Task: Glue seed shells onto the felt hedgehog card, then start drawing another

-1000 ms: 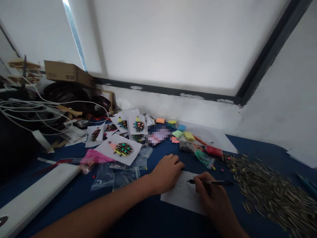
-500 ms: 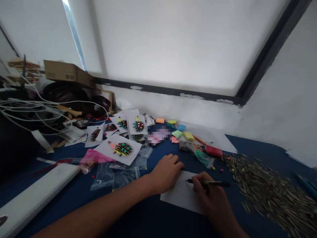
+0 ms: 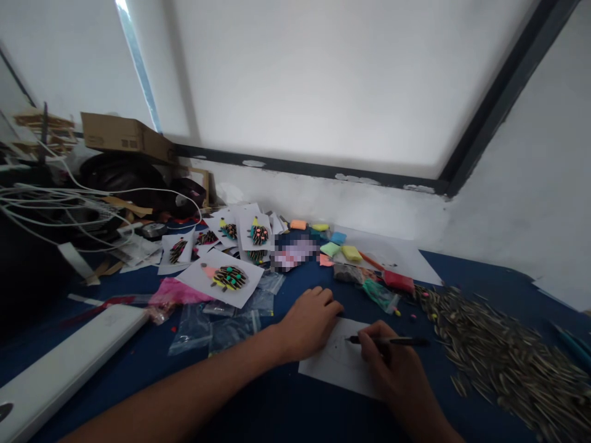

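Note:
A small sheet of white paper (image 3: 339,357) lies on the blue table, with faint lines and a few dark dots on it. My right hand (image 3: 392,363) grips a black pen (image 3: 399,341), its tip touching or just over the sheet. Across the paper's upper left edge rests my left hand (image 3: 311,323), palm down with the fingers loosely stretched and slightly bent. No object shows in the left hand, though its underside is hidden.
To the right spreads a large heap of striped sunflower seeds (image 3: 508,351). Beyond my hands are soft clay packets (image 3: 351,253) and a red packet (image 3: 399,282). Finished hedgehog pictures (image 3: 231,278), clear zip bags (image 3: 191,326) and a long white box (image 3: 74,363) lie left.
The pen tip has shifted very slightly on the paper. My left hand and everything around it look the same.

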Demonstrator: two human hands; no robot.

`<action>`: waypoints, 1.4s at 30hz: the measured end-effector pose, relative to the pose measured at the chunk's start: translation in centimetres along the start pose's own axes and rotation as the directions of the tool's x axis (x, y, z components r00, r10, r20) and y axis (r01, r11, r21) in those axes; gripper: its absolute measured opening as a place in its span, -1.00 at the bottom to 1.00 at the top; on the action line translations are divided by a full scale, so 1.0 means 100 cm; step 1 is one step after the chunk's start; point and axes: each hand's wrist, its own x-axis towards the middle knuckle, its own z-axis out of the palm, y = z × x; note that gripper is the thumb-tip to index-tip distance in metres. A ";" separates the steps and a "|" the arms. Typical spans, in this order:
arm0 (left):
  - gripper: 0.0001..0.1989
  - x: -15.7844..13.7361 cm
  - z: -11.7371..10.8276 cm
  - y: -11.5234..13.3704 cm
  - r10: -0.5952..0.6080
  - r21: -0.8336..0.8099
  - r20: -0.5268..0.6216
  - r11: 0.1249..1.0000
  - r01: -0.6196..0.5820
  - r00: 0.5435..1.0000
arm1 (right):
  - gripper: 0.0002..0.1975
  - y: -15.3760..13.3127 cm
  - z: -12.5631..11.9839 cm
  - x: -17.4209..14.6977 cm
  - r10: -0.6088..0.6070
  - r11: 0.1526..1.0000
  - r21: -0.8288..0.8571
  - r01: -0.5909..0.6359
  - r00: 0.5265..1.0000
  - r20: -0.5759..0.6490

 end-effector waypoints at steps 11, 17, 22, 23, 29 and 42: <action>-0.79 0.000 0.000 0.000 -0.002 0.008 -0.006 1.000 0.002 1.000 | -0.64 0.003 -0.002 0.002 0.035 0.998 -0.050 -0.038 0.997 -0.067; -0.78 0.000 -0.001 0.000 0.000 0.000 0.000 1.000 0.000 1.000 | -0.66 -0.001 -0.002 0.003 0.026 0.999 -0.038 -0.028 0.998 -0.058; -0.79 0.000 -0.003 0.002 -0.003 0.010 0.011 1.000 0.003 1.000 | -0.66 0.001 -0.002 0.001 0.041 0.998 -0.037 -0.042 0.998 -0.040; -0.78 0.000 -0.003 0.002 -0.006 0.010 0.014 1.000 0.006 1.000 | -0.66 0.002 -0.002 0.001 0.039 0.998 -0.039 -0.040 0.999 -0.033; -0.78 0.000 -0.004 0.002 -0.009 0.005 0.020 1.000 0.009 1.000 | -0.67 0.001 -0.001 0.001 0.033 0.998 -0.054 -0.035 0.999 -0.037; -0.78 0.000 -0.004 0.002 -0.006 0.010 0.007 1.000 0.006 1.000 | -0.69 0.001 0.000 0.000 0.013 0.998 -0.054 -0.016 0.999 -0.050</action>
